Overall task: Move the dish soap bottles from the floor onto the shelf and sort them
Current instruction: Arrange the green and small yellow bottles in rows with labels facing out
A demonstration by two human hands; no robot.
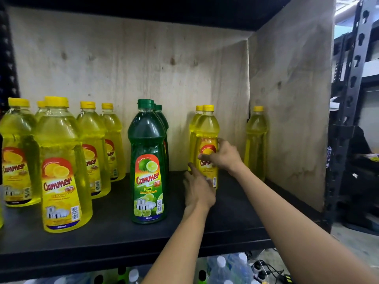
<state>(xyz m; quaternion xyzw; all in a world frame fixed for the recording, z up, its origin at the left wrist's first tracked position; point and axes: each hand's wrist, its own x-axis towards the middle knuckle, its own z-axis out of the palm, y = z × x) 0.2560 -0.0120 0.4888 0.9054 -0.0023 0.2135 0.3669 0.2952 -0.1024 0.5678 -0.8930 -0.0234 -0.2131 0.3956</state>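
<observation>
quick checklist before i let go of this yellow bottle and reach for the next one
1. Yellow bottle upright on the shelf: ok.
2. Right hand gripping its label: ok.
3. Left hand steadying near its base: cannot tell if touching.
4. Sorted with its kind: ok, another yellow bottle right behind it, green bottles apart to the left.
5. Label facing front: ok.
6. Lone bottle by the side wall grouped: not ok.

Bottles [146,160] upright on shelf [123,238], in rows.
</observation>
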